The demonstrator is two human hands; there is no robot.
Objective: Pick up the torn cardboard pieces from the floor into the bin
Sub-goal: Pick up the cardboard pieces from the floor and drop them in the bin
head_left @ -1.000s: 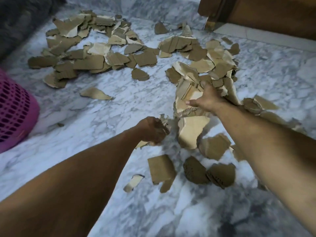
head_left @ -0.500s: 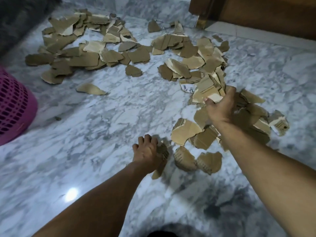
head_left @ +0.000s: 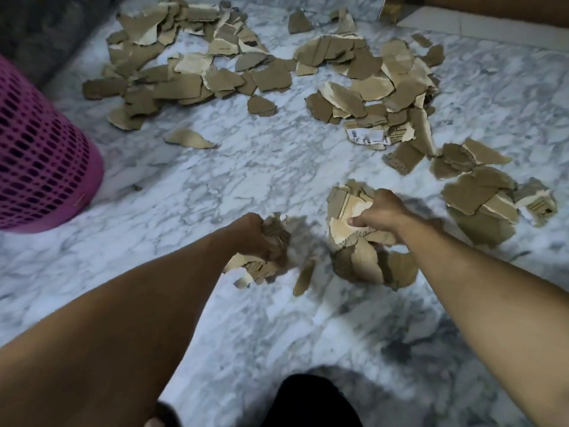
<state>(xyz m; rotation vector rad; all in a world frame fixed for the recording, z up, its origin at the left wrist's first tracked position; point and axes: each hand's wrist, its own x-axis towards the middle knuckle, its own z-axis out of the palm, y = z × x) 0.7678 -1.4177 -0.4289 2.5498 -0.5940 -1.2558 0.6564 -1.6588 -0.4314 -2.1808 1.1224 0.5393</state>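
While grey-veined white marble floor (head_left: 234,167) fills nearly the whole view, torn cardboard pieces (head_left: 197,72) lie heaped toward its far edge, with a second heap (head_left: 378,84) further right and a smaller scatter (head_left: 486,195) near the right edge. One piece carries a white barcode label (head_left: 366,137). A pink perforated plastic bin (head_left: 40,161) stands at the left edge of the floor, well apart from the heaps. Dark wooden furniture (head_left: 492,7) borders the far right corner.

Both bare forearms reach forward and down over the near middle of the floor. The left hand (head_left: 251,237) is fisted, its grip closed round a crumpled bunch of cardboard scraps (head_left: 264,263). The right hand (head_left: 380,212), knuckles up, has its fingers and thumb curled round a thicker stack of cardboard pieces (head_left: 354,235), just beside the left bunch.
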